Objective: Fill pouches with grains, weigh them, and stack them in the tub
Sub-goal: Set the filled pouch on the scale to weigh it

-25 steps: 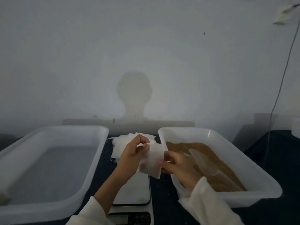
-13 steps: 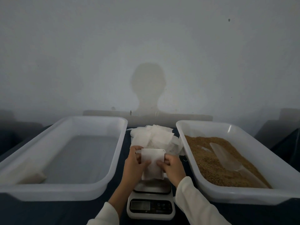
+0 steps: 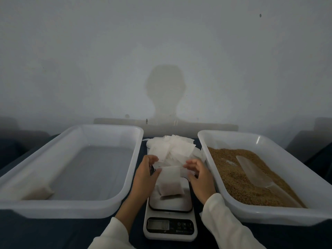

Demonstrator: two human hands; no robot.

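A filled pouch sits on the plate of a kitchen scale at the middle of a dark counter; its lower half shows dark with grain, its upper half white and slack. The left hand is at the pouch's left edge, thumb touching its top corner, fingers loosely curved and gripping nothing; the right hand hovers just right of the pouch, fingers relaxed and apart, whether it touches the pouch cannot be told. Both wrists wear white sleeves. Behind the hands lies a loose heap of empty pouches; to the left stands a white tub with one packet in its near left corner; to the right a second tub holds brown grain and a clear scoop lying in it. A pale wall behind carries the person's shadow.
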